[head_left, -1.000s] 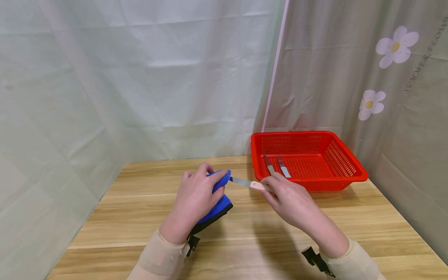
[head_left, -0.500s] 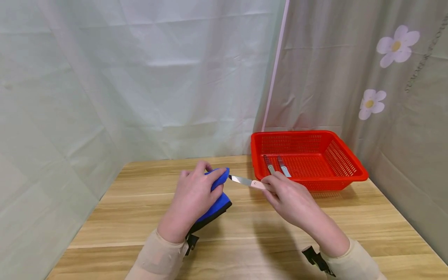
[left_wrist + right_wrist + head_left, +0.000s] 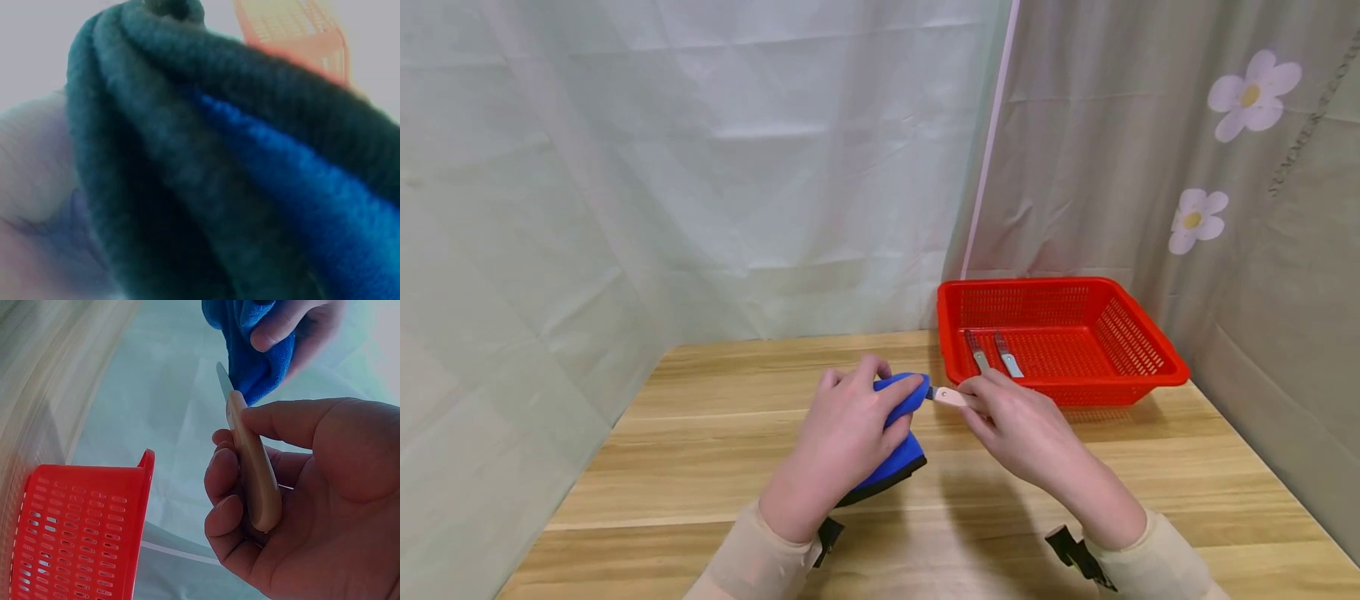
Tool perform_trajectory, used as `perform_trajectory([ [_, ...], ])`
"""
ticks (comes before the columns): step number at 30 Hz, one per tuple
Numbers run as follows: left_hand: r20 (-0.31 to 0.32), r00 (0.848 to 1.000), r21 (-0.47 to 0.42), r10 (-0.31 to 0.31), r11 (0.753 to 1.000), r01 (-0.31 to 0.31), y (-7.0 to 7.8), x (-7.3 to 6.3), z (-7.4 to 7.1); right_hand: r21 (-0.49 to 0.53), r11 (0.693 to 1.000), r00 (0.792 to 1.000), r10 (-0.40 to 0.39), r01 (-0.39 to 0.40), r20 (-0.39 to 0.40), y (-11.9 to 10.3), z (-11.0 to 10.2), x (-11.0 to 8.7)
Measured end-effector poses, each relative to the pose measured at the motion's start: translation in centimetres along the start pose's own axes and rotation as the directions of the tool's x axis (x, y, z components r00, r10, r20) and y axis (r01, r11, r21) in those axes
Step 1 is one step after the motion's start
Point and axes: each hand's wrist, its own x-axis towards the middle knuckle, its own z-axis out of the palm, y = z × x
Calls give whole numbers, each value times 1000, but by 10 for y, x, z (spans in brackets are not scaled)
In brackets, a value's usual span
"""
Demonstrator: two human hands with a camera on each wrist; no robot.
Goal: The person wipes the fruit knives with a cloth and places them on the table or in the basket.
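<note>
My right hand (image 3: 1022,425) grips a small knife by its pale pink handle (image 3: 953,397), fingers curled beneath and thumb along the side in the right wrist view. My left hand (image 3: 853,421) pinches a folded blue cloth (image 3: 901,457) with black edging over the knife's blade (image 3: 223,381). In the head view the cloth's edge sits close to the handle and hides most of the blade. Folds of dark edging (image 3: 187,156) fill much of the left wrist view. Both hands are raised over the table, in front of the basket's left end.
A red plastic basket (image 3: 1067,392) with slotted walls stands at the back right of the wooden table (image 3: 700,433). Two utensils with light handles, a greyish one (image 3: 981,360) and a whitish one (image 3: 1011,364), lie in its left part. Pale curtains (image 3: 775,208) enclose the table's back and sides.
My left hand has slid the cloth rightward along the blade toward the handle, covering metal that showed half a second ago. My right hand and the knife have hardly moved.
</note>
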Motion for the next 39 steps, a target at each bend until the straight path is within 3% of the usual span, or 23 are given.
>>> perform_trajectory([
  [10,0,1000,4,22,1000,-22,4,0,3,2,1000,1000,-18,18,-6,0,0,0],
  [16,22,1000,-1,-12,1000,12,-1,0,3,-3,1000,1000,-18,18,-6,0,0,0],
  [25,-11,999,12,-36,999,36,-13,0,2,1,1000,1000,-14,14,-7,1,-2,0],
  [39,3,994,-4,-108,994,108,-31,-1,1,18,1000,1000,-16,16,-6,3,-4,0],
])
